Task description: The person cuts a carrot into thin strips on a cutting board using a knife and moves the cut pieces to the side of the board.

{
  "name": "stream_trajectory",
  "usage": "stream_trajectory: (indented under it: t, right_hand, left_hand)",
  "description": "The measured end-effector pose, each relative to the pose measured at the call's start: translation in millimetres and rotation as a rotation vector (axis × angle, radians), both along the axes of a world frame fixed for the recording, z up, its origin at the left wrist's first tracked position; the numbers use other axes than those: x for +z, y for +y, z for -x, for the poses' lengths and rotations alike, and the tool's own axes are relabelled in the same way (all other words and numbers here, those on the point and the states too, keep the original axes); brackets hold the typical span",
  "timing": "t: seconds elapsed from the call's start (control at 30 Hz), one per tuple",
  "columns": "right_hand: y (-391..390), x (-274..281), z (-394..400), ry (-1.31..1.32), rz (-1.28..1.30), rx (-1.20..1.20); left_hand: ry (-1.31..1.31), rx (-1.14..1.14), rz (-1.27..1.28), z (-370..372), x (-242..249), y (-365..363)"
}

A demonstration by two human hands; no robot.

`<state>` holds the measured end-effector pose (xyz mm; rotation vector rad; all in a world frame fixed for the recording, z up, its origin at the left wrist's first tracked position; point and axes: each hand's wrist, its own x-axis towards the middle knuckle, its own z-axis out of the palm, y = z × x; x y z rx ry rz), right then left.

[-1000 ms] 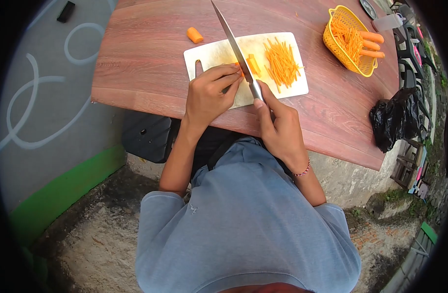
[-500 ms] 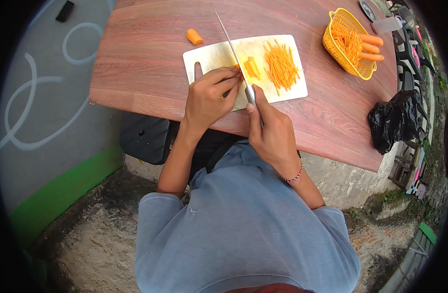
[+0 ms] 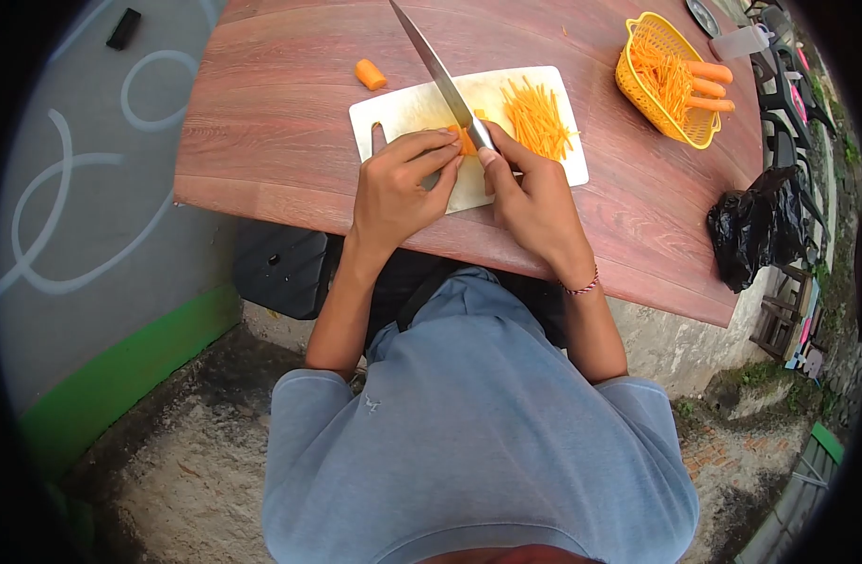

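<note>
My right hand is closed around the handle of a kitchen knife, whose blade points away to the upper left, flat side showing. On the white cutting board, my left hand pinches a carrot piece by its fingertips; the knife's handle end is close beside it. Part of that piece is hidden by the fingers and knife. A pile of carrot strips lies on the board's right side. Beyond the board's left corner rests a short carrot chunk.
A yellow basket with shredded carrot and whole carrots stands at the right of the wooden table. A black plastic bag hangs at the right edge. Behind are a clear bottle and a metal plate.
The knife has turned so its flat side shows, and its tip has swung left. My right hand has shifted slightly right and up. The left hand stays nearly in place at the carrot.
</note>
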<state>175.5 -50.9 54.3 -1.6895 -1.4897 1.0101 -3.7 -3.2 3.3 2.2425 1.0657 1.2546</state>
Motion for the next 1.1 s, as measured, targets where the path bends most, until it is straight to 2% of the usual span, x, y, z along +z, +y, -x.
stream_trajectory:
  t: [0.2,0.3,0.37,0.5,0.6,0.67,0.87,1.0,1.1]
  right_hand:
    - [-21.5,20.1,-10.0,0.224,0.114,-0.125]
    - [-29.8,22.1,-15.3,0.282,0.121,-0.143]
    - [-34.8,23.8,-17.6,0.286,0.115,-0.141]
    - [-42.4,19.9,-22.4,0.279,0.126,-0.145]
    - [-45.7,22.6,-22.5,0.270,0.156,-0.145]
    - [-48.0,15.0,-19.1,0.250,0.123,-0.118]
    - [-46.0,9.0,-0.3,0.190,0.144,-0.063]
    - [-42.0,2.6,7.5,0.189,0.142,-0.055]
    - [-38.0,0.4,11.4,0.208,0.121,-0.049]
  left_hand:
    - [-0.021,0.009,0.097,11.1,17.1,8.0]
    - [0.088,-0.072,0.059,12.8,25.4,23.8]
    - [0.252,-0.236,0.001,14.7,22.0,35.5]
    - [0.347,-0.294,-0.004,24.8,27.3,48.2]
    - [0.388,-0.236,-0.028,29.5,25.9,42.5]
    - [0.256,-0.102,0.121,29.4,24.3,31.6]
    - [0.167,0.117,0.176,9.9,17.5,7.1]
    - [0.126,0.106,0.231,15.1,18.7,2.7]
    - [0.096,0.026,0.162,27.3,15.1,9.3]
